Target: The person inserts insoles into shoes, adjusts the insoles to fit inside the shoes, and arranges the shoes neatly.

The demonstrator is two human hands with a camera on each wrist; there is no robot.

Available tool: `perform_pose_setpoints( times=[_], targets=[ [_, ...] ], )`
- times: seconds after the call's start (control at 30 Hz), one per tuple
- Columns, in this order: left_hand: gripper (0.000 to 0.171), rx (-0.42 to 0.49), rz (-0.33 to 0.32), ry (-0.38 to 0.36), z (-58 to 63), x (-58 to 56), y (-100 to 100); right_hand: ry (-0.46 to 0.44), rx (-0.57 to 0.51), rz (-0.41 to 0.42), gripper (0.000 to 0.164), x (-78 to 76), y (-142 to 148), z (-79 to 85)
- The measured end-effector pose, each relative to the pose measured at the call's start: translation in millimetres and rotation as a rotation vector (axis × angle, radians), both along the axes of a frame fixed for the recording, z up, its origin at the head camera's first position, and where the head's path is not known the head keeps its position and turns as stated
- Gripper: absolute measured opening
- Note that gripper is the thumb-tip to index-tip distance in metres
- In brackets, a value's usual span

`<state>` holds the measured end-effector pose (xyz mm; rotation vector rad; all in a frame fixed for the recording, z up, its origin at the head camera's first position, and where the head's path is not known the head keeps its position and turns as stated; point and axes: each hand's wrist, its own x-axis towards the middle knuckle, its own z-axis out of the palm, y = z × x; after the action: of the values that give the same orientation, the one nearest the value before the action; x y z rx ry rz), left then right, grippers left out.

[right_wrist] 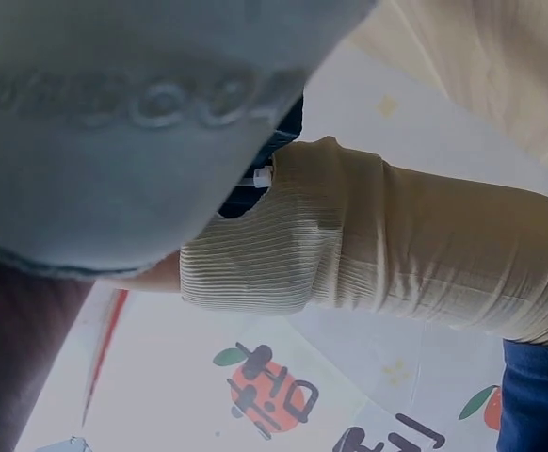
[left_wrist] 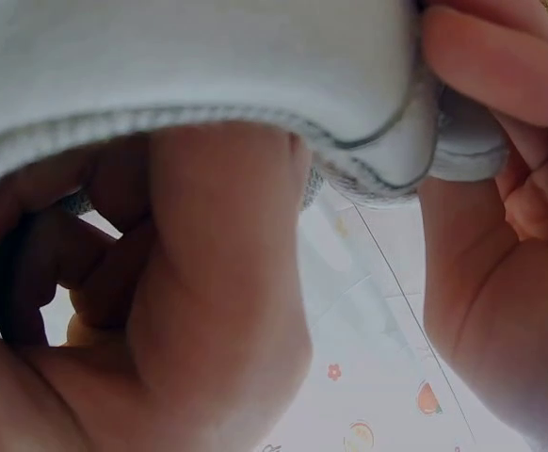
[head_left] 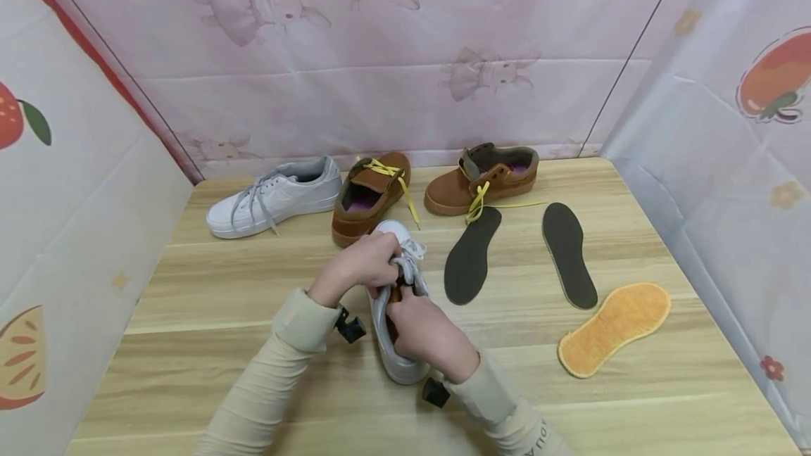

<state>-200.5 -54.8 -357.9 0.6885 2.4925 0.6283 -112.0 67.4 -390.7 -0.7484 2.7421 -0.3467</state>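
Wooden table [head_left: 253,287], fingers [head_left: 407,293] inside shoe [head_left: 405,372], sleeve lettering [head_left: 541,436]

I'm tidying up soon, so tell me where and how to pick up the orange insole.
Probably pinch the orange insole at its narrower middle, fingers across both long edges, coming from above and the near side. It lies flat, so only its thin edges offer purchase; the right-hand dark insole lies close to its far edge, leaving the near side freer.
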Motion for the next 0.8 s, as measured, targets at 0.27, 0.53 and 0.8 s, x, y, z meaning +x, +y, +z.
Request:
perform_pose_setpoints(
  times=[0.27, 0.53, 0.8],
  targets=[
    [0.033, 0.004, 0.01, -0.003, -1.3, 1.5, 0.0, -0.015, 0.006, -0.012, 0.009, 0.3, -0.3, -1.0],
    [0.032, 0.006, 0.022, -0.013, -1.2, 2.8, 0.0, 0.002, 0.033, -0.015, 0.006, 0.7, -2.0, -3.8],
    [0.033, 0.014, 0.025, -0.005, -1.3, 2.2, -0.4, 0.046, 0.033, -0.019, 0.005, 1.7, -3.5, -5.3]
  ],
)
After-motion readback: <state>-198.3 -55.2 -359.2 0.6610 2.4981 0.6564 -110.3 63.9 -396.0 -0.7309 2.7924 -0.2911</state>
